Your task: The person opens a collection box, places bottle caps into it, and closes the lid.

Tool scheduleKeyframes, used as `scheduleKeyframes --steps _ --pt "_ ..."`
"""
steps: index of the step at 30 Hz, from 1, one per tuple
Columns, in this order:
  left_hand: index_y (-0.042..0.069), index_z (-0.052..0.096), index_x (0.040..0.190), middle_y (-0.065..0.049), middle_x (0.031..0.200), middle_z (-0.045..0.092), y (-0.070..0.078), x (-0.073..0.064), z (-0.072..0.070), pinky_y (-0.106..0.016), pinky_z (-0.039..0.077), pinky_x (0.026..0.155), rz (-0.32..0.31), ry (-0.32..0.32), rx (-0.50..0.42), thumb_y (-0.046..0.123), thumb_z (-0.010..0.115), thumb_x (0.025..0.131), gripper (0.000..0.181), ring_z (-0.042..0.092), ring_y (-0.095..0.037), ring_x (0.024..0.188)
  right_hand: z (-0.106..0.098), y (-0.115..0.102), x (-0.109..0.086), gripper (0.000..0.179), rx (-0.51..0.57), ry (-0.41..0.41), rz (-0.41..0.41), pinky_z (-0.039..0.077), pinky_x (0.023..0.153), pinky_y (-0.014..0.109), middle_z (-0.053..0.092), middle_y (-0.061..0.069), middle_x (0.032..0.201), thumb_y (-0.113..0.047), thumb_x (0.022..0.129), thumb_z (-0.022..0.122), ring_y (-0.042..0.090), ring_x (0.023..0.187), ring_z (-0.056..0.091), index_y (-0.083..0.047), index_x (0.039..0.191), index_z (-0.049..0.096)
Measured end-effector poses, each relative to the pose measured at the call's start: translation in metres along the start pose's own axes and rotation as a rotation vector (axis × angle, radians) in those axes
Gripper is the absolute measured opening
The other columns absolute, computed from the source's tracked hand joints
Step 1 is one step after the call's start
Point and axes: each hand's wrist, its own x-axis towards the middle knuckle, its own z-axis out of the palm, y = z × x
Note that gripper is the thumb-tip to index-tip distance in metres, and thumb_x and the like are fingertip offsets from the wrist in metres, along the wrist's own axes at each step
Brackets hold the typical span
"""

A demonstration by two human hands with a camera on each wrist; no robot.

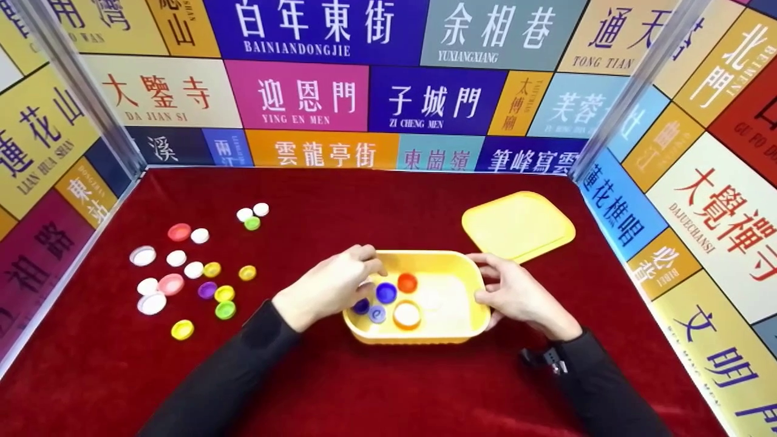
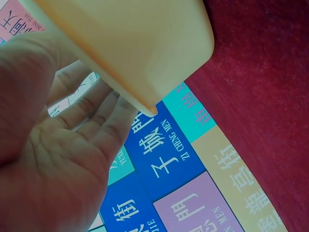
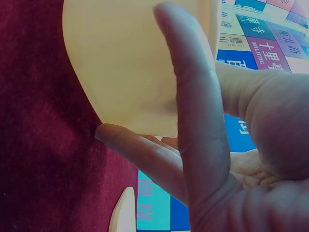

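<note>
A yellow plastic box (image 1: 452, 334) sits in front of me on the red cloth, with several bottle caps inside, among them a blue cap (image 1: 386, 293), a red cap (image 1: 407, 282) and an orange-rimmed white cap (image 1: 407, 315). My left hand (image 1: 337, 282) reaches over the box's left rim, fingers bent loosely above the caps. In the left wrist view, the palm (image 2: 63, 169) shows nothing in it, and the box wall hides part of the fingers. My right hand (image 1: 516, 291) holds the box's right end, its fingers (image 3: 145, 157) against the wall.
A yellow lid (image 1: 519, 224) lies flat behind the box to the right. Several loose caps, such as a green cap (image 1: 225, 310) and a pink cap (image 1: 170, 284), are scattered on the left of the red cloth (image 1: 376, 388). Printed panels (image 1: 309, 97) enclose the back and sides.
</note>
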Motion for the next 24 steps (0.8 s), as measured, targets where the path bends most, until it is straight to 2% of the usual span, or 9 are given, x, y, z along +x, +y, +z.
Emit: scheduleKeyframes --steps 7,12,15,19,24 --pt "0.007 0.083 0.125 -0.012 0.125 0.074 -0.002 0.0 -0.007 -0.04 0.07 0.096 0.007 0.018 -0.012 0.011 0.087 0.105 0.021 0.074 -0.028 0.112 0.001 0.0 -0.001 0.075 0.003 0.003 -0.001 0.071 0.061 0.052 0.069 0.032 0.156 0.008 0.102 0.07 0.04 0.091 0.086 -0.005 0.173 0.05" --pt "0.009 0.083 0.128 -0.011 0.127 0.074 -0.004 -0.002 -0.018 -0.041 0.07 0.099 -0.016 0.032 -0.022 0.014 0.086 0.106 0.022 0.075 -0.027 0.114 0.001 0.002 0.0 0.073 -0.01 0.008 0.004 0.071 0.061 0.052 0.069 0.031 0.156 0.008 0.102 0.069 0.04 0.091 0.086 -0.006 0.172 0.051" --pt "0.011 0.084 0.128 -0.01 0.127 0.075 -0.007 -0.004 -0.026 -0.04 0.07 0.102 -0.019 0.067 -0.014 0.016 0.087 0.107 0.022 0.074 -0.026 0.116 0.0 0.002 0.0 0.074 -0.007 0.011 0.007 0.071 0.06 0.051 0.069 0.03 0.156 0.009 0.102 0.069 0.039 0.091 0.086 -0.007 0.172 0.051" --pt "0.011 0.084 0.127 -0.01 0.125 0.076 -0.015 -0.01 -0.036 -0.041 0.069 0.105 -0.033 0.113 -0.006 0.017 0.088 0.106 0.022 0.074 -0.027 0.116 0.0 0.0 0.002 0.074 -0.002 0.0 0.003 0.071 0.06 0.05 0.069 0.03 0.157 0.008 0.102 0.07 0.039 0.089 0.086 -0.006 0.172 0.051" --pt "0.01 0.085 0.129 -0.012 0.126 0.077 -0.032 -0.024 -0.046 -0.045 0.068 0.109 -0.094 0.138 -0.01 0.015 0.089 0.105 0.025 0.075 -0.03 0.117 0.0 0.0 0.002 0.074 0.0 -0.002 0.004 0.071 0.06 0.05 0.067 0.03 0.159 0.007 0.102 0.071 0.038 0.089 0.086 -0.006 0.173 0.05"
